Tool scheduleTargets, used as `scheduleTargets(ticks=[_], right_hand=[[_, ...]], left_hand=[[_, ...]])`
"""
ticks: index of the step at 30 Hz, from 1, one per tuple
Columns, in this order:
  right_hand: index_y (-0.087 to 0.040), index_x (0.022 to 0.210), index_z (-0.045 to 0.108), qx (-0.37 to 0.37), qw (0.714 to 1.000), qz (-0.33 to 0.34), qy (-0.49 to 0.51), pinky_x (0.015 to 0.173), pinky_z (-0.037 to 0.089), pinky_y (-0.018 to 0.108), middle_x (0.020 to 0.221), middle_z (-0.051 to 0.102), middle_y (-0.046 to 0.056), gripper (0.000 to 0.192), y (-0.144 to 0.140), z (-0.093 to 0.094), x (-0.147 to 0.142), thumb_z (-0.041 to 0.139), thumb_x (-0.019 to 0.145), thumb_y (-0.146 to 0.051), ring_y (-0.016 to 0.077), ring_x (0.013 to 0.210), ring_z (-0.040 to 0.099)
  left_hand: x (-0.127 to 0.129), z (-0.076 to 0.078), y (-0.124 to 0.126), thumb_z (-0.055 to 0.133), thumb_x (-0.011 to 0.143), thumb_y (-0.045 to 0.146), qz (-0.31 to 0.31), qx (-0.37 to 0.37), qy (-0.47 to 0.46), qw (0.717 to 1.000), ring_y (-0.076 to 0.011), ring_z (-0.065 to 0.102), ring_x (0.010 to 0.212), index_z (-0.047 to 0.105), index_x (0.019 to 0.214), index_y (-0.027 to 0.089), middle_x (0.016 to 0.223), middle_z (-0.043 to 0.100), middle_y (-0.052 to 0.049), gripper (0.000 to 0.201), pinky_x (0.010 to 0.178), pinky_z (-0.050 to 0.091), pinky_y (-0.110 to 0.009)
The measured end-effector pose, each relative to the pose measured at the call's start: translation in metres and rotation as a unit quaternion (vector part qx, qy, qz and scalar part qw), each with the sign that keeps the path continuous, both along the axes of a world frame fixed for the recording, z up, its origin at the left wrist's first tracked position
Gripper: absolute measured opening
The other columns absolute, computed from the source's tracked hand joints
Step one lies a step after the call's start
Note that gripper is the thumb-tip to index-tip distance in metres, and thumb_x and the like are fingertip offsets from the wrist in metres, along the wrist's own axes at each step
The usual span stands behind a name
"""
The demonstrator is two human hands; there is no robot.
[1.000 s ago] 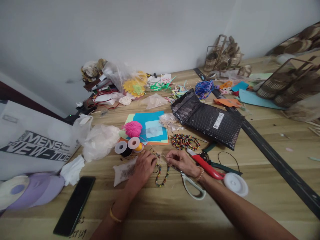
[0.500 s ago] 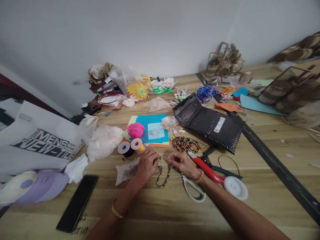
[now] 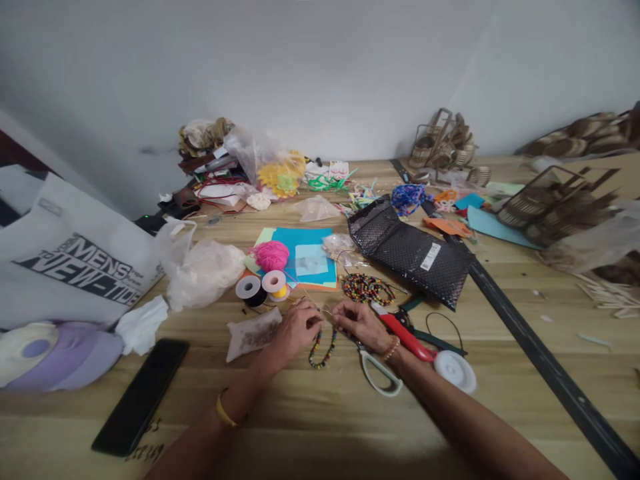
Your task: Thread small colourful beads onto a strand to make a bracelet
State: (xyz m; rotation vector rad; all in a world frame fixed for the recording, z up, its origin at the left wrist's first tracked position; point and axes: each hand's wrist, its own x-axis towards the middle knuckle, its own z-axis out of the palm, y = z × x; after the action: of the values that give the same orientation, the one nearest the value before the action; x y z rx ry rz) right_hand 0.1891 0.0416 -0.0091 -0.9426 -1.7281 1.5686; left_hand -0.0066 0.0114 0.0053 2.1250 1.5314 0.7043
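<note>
Cluttered wooden worktable (image 3: 320, 427); left hand (image 3: 296, 328) and right hand (image 3: 361, 325) pinch the thin cord of a limp, light beaded strand (image 3: 323, 348) hanging between them; grip the cord itself, since beads probably slip; scissors (image 3: 380, 370) beside the right wrist.

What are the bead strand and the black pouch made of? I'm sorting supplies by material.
The bead strand, pinched by both the left hand and right hand, looks like small glossy plastic or glass beads in mixed colours. The black pouch looks like shiny bubble-lined plastic film, dimpled all over.
</note>
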Motion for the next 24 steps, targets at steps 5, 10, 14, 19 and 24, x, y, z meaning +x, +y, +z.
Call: scheduleTargets(ticks=[5,10,14,19,24], right_hand=[[-0.018,0.078,0.058,-0.011,1.000,-0.010,-0.008,0.049,0.034,0.023,0.060,0.055,-0.001,0.042,0.000,-0.003,0.000,0.063,0.080,-0.059,0.0110,0.053,0.043],[-0.018,0.075,0.058,-0.011,1.000,-0.012,-0.015,0.048,0.032,0.023,0.059,0.054,-0.002,0.041,-0.001,-0.006,0.000,0.063,0.081,-0.058,0.0105,0.052,0.041],[-0.017,0.076,0.058,-0.038,0.999,-0.017,-0.013,0.047,0.031,0.022,0.059,0.053,-0.003,0.041,-0.002,-0.006,0.001,0.064,0.080,-0.057,0.0097,0.050,0.041],[-0.016,0.077,0.058,-0.047,0.999,-0.011,-0.016,0.047,0.032,0.022,0.060,0.054,-0.003,0.041,-0.002,-0.003,0.002,0.064,0.080,-0.057,0.0093,0.050,0.042],[-0.017,0.076,0.058,-0.012,1.000,0.001,-0.024,0.050,0.034,0.024,0.060,0.052,-0.002,0.041,-0.001,-0.001,0.002,0.062,0.082,-0.057,0.0107,0.053,0.042]], left_hand=[[0.005,-0.002,-0.012,0.061,0.080,0.010,-0.010,0.013,0.055,0.998,-0.0214,0.057,0.087,0.067,0.074,0.016,0.084,0.061,-0.006,0.011,0.079,0.047,-0.036],[0.007,-0.008,-0.026,0.061,0.082,0.012,0.001,0.043,0.090,0.995,-0.0247,0.053,0.095,0.065,0.079,0.018,0.089,0.061,-0.006,0.009,0.083,0.046,-0.040],[0.005,-0.013,-0.027,0.059,0.084,0.012,0.007,0.050,0.077,0.996,-0.0232,0.053,0.089,0.065,0.079,0.018,0.086,0.061,-0.005,0.010,0.078,0.047,-0.038],[0.001,-0.017,-0.025,0.058,0.085,0.011,-0.002,0.090,0.008,0.996,-0.0203,0.054,0.085,0.068,0.078,0.018,0.080,0.061,-0.004,0.014,0.077,0.048,-0.035],[-0.001,-0.015,-0.030,0.055,0.088,0.009,-0.053,0.075,-0.027,0.995,-0.0185,0.054,0.083,0.070,0.080,0.017,0.082,0.061,-0.005,0.019,0.077,0.049,-0.033]])
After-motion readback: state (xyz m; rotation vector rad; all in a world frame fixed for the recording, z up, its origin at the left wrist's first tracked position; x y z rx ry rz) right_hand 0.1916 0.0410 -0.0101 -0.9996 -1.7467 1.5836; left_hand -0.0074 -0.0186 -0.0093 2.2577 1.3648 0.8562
